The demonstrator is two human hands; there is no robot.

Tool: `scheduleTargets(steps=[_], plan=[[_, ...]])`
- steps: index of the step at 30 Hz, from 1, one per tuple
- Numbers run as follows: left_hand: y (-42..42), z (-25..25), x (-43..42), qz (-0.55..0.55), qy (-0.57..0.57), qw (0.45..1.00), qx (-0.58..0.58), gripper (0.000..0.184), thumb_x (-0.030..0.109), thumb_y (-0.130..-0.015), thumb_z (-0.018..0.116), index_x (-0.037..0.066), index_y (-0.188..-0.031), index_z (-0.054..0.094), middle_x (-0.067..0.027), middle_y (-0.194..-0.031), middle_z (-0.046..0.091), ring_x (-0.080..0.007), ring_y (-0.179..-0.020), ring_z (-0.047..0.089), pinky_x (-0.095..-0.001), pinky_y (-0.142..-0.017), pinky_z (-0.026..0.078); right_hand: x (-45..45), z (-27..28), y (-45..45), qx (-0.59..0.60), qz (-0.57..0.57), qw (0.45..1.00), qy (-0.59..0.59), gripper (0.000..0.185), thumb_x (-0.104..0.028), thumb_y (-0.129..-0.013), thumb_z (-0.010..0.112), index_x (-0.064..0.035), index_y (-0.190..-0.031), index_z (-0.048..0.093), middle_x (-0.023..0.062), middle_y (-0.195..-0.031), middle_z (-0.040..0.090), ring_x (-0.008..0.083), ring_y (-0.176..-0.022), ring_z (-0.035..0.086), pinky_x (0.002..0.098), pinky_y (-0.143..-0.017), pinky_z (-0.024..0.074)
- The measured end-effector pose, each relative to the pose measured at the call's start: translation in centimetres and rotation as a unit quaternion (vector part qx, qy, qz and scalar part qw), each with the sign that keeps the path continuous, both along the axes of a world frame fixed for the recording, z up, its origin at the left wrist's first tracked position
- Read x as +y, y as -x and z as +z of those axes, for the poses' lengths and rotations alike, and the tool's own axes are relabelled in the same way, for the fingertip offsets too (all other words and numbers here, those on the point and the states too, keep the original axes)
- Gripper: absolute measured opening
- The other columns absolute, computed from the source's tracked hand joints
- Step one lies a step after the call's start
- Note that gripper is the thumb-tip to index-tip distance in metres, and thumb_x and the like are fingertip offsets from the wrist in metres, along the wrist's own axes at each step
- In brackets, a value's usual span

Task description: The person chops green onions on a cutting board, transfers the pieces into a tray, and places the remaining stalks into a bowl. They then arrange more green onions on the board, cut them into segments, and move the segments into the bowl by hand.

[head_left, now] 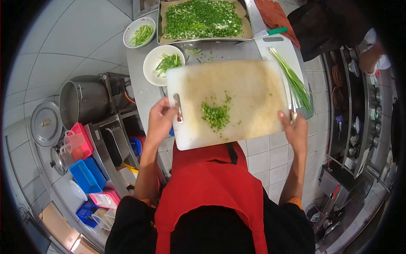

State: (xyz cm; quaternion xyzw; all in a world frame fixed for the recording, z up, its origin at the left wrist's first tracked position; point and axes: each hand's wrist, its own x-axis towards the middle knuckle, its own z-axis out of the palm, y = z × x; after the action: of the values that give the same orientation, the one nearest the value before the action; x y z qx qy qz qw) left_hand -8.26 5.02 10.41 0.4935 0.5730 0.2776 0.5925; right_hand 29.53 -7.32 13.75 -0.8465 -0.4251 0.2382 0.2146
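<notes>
Both hands hold a worn white cutting board (249,97) above the near edge of the metal table. My left hand (161,117) grips its left side at the handle slot. My right hand (295,129) pinches the lower right corner, thumb on top. A thin pale object beside that thumb is too small to make out. A small heap of chopped scallions (215,115) lies left of centre on the board, with a few loose bits around it. Whole scallions (292,78) rest on a second white board (277,45), just beyond the right edge.
A paper-lined tray (203,41) full of chopped scallions stands at the back. Two white bowls, one nearer (149,70) and one farther (127,39), hold cut green pieces. A green-handled knife (277,31) lies beside the tray. Another person (311,25) stands at the far right.
</notes>
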Motion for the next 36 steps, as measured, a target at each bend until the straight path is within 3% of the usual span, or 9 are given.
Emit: scheduleTargets(steps=[2, 6, 10, 17, 22, 23, 28, 32, 36], plan=[[-0.6, 1.4, 2.8, 0.048, 0.044, 0.985, -0.158, 0.019, 0.011, -0.095, 0.059, 0.002, -0.111, 0.061, -0.0019, -0.091, 0.065, -0.0085, -0.077, 0.059, -0.0255, -0.071, 0.051, 3.0, 2.9, 0.0, -0.018, 0.005, 1.0, 0.016, 0.048, -0.033, -0.087, 0.075, 0.0116, -0.101, 0.065, 0.0298, -0.085, 0.068, 0.0364, -0.078, 0.07, 0.042, -0.072, 0.052], [-4.7, 6.0, 10.3, 0.137, 0.07, 0.976, -0.153, 0.023, 0.017, -0.098, 0.056, 0.002, -0.115, 0.056, -0.0071, -0.104, 0.063, -0.0162, -0.087, 0.066, -0.033, -0.07, 0.06, 11.0, 4.9, -1.5, -0.094, 0.08, 0.991, 0.049, 0.053, -0.043, -0.087, 0.07, 0.0095, -0.095, 0.067, 0.0296, -0.086, 0.067, 0.0425, -0.081, 0.068, 0.0476, -0.072, 0.0515], [-2.2, -1.6, 25.7, 0.059, 0.275, 0.894, -0.348, 0.032, 0.007, -0.097, 0.048, -0.01, -0.123, 0.043, -0.0232, -0.113, 0.057, -0.0327, -0.097, 0.068, -0.0405, -0.082, 0.063, 22.3, 4.2, -4.3, -0.173, 0.124, 0.975, 0.056, 0.048, -0.039, -0.083, 0.067, 0.0016, -0.107, 0.07, 0.0303, -0.105, 0.068, 0.0443, -0.104, 0.065, 0.0488, -0.088, 0.0518], [-1.9, 0.3, 26.4, 0.034, 0.288, 0.875, -0.389, 0.037, 0.005, -0.096, 0.041, -0.02, -0.122, 0.032, -0.0334, -0.115, 0.053, -0.0442, -0.093, 0.068, -0.0449, -0.069, 0.067, 27.0, 6.0, -5.2, -0.138, 0.104, 0.98, 0.096, 0.047, -0.03, -0.079, 0.066, 0.0038, -0.111, 0.07, 0.03, -0.114, 0.066, 0.0429, -0.114, 0.063, 0.0443, -0.096, 0.05], [-2.9, 2.0, 22.8, 0.045, 0.216, 0.933, -0.285, 0.032, 0.01, -0.098, 0.042, -0.015, -0.118, 0.044, -0.0241, -0.109, 0.06, -0.0348, -0.092, 0.071, -0.0412, -0.07, 0.067, 23.1, 6.1, -3.7, -0.132, 0.079, 0.988, 0.025, 0.037, -0.031, -0.083, 0.064, -0.0004, -0.102, 0.072, 0.0305, -0.099, 0.069, 0.0442, -0.102, 0.066, 0.0464, -0.088, 0.0517], [-2.8, 2.0, 21.6, 0.02, 0.191, 0.946, -0.26, 0.025, 0.015, -0.1, 0.045, -0.005, -0.112, 0.051, -0.0149, -0.1, 0.062, -0.0232, -0.083, 0.071, -0.0377, -0.067, 0.065, 21.8, 5.6, -3.6, -0.125, 0.07, 0.99, -0.007, 0.035, -0.031, -0.084, 0.064, -0.0006, -0.099, 0.073, 0.0306, -0.095, 0.069, 0.045, -0.099, 0.066, 0.0474, -0.085, 0.052], [-2.4, 2.3, 13.3, -0.025, 0.065, 0.992, -0.104, 0.021, 0.028, -0.102, 0.051, 0.008, -0.108, 0.052, -0.0025, -0.088, 0.058, -0.0093, -0.069, 0.059, -0.0256, -0.05, 0.05, 11.2, 2.3, -4.1, 0.013, 0.032, 0.999, -0.022, 0.038, -0.034, -0.087, 0.073, 0.0036, -0.088, 0.068, 0.0081, -0.067, 0.061, 0.0135, -0.062, 0.057, 0.0346, -0.057, 0.0455], [-0.8, -0.6, 6.2, -0.129, -0.026, 0.99, 0.04, 0.024, 0.026, -0.099, 0.057, 0.003, -0.106, 0.054, -0.0077, -0.083, 0.062, -0.0193, -0.07, 0.063, -0.0361, -0.057, 0.049, 2.7, -2.7, -3.4, 0.076, -0.039, 0.996, -0.001, 0.033, -0.021, -0.083, 0.079, 0.0057, -0.097, 0.065, 0.0041, -0.068, 0.057, 0.0118, -0.063, 0.052, 0.0319, -0.059, 0.0459], [-0.4, -3.2, 1.5, -0.169, 0.066, 0.972, 0.149, 0.026, 0.021, -0.095, 0.062, -0.002, -0.104, 0.054, -0.0173, -0.08, 0.063, -0.0305, -0.073, 0.065, -0.042, -0.065, 0.05, -2.6, -7.2, -2.4, 0.071, -0.037, 0.997, 0.013, 0.036, -0.019, -0.082, 0.079, 0.0059, -0.103, 0.064, 0.0085, -0.074, 0.063, 0.0149, -0.069, 0.057, 0.0316, -0.065, 0.0483]])
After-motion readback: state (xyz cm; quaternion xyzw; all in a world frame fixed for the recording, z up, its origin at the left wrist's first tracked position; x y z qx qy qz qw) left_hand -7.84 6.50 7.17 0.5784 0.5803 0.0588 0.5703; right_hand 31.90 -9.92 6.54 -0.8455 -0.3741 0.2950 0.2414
